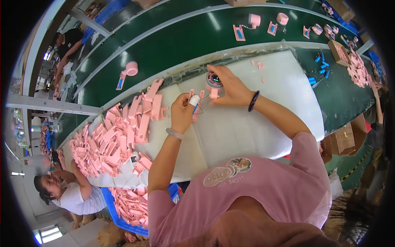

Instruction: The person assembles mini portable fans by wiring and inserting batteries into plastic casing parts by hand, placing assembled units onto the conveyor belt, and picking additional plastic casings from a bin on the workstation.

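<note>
Left hand (182, 112) grips a pink handle part (196, 103) w/ wires, right hand (227, 87) grips a round pink unit (214, 81), both just above white tabletop (247, 123); pink parts pile (117, 138) at left

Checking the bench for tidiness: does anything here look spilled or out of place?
A few pink bits lie loose on the white mat, apart from the big heap of pink parts. Otherwise nothing stands out: the left hand and the right hand hold pink pieces.
</note>
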`<state>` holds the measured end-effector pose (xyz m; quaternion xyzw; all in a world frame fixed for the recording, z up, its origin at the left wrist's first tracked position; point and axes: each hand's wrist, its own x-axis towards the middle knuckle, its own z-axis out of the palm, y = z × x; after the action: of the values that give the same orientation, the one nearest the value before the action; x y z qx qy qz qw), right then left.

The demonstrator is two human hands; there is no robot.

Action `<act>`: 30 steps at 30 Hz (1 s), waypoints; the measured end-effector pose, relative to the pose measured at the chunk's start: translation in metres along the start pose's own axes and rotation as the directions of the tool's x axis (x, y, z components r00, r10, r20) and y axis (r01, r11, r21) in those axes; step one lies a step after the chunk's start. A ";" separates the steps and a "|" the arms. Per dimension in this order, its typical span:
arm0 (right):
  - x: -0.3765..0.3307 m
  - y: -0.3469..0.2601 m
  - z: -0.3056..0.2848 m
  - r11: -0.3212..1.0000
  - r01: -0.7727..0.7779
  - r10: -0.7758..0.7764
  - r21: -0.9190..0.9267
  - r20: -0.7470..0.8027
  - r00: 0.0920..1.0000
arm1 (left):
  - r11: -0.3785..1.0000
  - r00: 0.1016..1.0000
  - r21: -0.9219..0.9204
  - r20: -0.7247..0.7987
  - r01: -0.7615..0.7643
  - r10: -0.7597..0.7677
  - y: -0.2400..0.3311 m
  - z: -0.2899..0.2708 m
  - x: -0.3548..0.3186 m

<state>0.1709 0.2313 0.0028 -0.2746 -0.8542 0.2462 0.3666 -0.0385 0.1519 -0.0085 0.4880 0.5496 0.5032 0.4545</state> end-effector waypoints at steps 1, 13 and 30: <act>0.012 0.015 0.006 1.000 -0.016 0.016 -0.019 -0.003 1.000 | 0.993 0.999 0.104 0.015 -0.048 0.046 -0.005 -0.006 0.022; 0.140 0.174 0.002 0.925 0.050 -0.153 -0.376 -0.249 0.956 | 0.551 0.938 0.835 -0.202 0.014 0.281 -0.025 -0.009 0.253; 0.104 0.208 -0.087 0.309 0.044 0.249 -0.950 0.126 0.960 | 0.553 0.868 0.824 -0.179 -0.126 0.464 -0.027 -0.020 0.215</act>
<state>0.2364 0.4698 -0.0227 -0.4575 -0.8550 -0.2442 0.0096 -0.0843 0.3628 -0.0354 0.6176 0.6980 0.3620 -0.0160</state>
